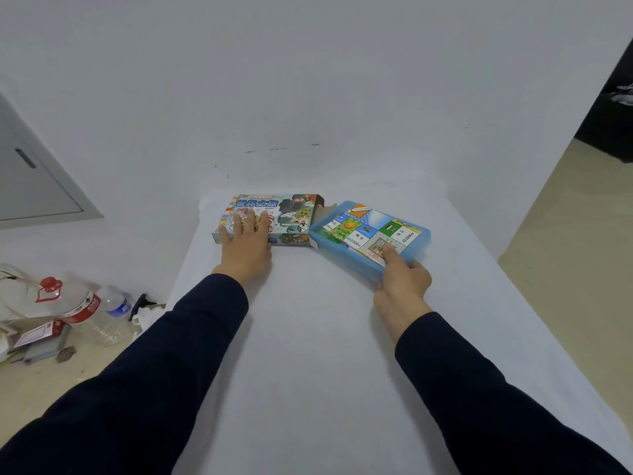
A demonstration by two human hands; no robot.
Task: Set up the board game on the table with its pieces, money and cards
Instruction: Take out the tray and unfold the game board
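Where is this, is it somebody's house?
Probably a plain room indoors, maybe a home or workroom; hard to say. There's a table under a white cloth, bare white walls, and bottles and clutter on the tiled floor.

Floor left of the bench: large clear plastic bottle (73,305) lying on its side, red cap and red label. Just beside it, a small water bottle (116,305) with blue label. Grey wall panel (37,186) at far left, closed.
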